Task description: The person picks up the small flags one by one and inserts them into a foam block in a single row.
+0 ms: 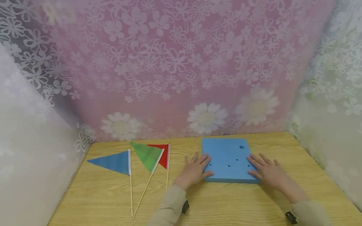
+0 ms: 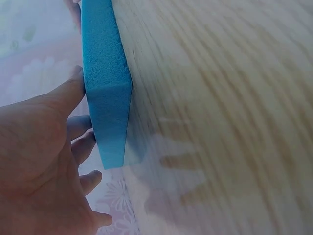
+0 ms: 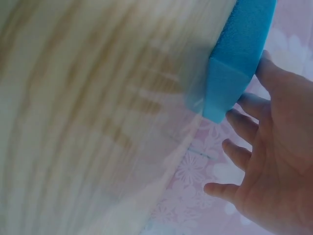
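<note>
First, on the far left of the wood-grain table [image 1: 89,205], a blue flag [image 1: 113,163] lies flat, and its stick comes together at the bottom with that of the green flag [image 1: 147,157]; picking up one could nudge the other, because the ends sit so close. The green cloth overlaps part of the red flag [image 1: 163,158], so a tug on either could crease or shift its neighbour. The red flag's stick runs down to the left sleeve [image 1: 163,215], which hides its lower end; a careless sweep of that forearm might knock it askew.

Next, the left hand [image 1: 192,172] is spread wide, fingers straight, tips resting on the left edge of the blue foam block [image 1: 225,153] and gripping nothing. The block lies flat between both hands, with one larger hole [image 1: 241,147] and several small ones. It looks light, so uneven pushing could slide or turn it, and fingers creeping inward could cover the small holes nearest the sides. The right hand [image 1: 270,173] is likewise spread, its fingertips along the right edge, holding nothing.

As for writing, no brand or label is legible on flags or block; small marks on the left sleeve are too tiny to make out, and the backdrop [image 1: 178,74] shows flowers, no readable lettering.
</note>
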A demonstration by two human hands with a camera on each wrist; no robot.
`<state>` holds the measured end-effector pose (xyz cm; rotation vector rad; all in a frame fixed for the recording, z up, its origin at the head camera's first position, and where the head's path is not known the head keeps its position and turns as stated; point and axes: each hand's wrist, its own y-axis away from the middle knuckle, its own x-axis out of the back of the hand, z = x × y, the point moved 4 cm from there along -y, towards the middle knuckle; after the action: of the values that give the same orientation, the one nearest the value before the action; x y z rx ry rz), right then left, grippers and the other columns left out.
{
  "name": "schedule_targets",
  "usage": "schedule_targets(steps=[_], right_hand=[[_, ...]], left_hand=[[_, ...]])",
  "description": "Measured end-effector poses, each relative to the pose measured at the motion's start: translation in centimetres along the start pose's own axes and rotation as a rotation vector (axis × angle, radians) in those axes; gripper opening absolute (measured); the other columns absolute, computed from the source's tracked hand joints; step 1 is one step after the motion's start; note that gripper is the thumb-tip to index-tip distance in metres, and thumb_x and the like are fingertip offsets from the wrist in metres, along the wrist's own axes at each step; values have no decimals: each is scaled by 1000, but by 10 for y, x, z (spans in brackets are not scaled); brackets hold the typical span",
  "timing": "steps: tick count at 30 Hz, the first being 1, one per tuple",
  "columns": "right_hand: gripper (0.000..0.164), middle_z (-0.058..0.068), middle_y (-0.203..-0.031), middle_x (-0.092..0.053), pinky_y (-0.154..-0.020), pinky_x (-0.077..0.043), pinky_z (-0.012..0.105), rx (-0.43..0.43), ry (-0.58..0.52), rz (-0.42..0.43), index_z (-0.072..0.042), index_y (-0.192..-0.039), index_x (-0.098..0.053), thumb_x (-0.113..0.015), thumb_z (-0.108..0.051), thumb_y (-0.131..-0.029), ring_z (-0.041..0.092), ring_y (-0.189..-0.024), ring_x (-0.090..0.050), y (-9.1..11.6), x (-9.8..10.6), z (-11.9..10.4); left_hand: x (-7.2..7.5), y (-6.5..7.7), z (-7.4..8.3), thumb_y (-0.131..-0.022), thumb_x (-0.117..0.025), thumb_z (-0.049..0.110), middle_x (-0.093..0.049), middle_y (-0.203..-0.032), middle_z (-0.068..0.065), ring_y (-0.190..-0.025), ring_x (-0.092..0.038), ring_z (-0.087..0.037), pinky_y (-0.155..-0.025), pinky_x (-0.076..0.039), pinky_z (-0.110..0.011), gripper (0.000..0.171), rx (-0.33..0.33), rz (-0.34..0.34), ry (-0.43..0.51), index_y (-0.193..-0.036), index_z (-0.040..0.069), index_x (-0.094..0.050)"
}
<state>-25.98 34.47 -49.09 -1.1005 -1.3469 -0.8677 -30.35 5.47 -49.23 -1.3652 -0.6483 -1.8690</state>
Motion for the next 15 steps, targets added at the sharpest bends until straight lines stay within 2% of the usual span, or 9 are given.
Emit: schedule_targets(steps=[15], right_hand=[[68, 15, -160, -38, -106, -24, 80, 43, -48, -23, -9, -155, -42, -55, -50, -102, 47, -146, -31, -7, -1, -21]], left_hand=[[7, 22, -18, -103, -51, 51, -25, -167, 1, -156, -10, -34, -119, -10, -71, 69, 13, 8, 17, -161, 19, -30]])
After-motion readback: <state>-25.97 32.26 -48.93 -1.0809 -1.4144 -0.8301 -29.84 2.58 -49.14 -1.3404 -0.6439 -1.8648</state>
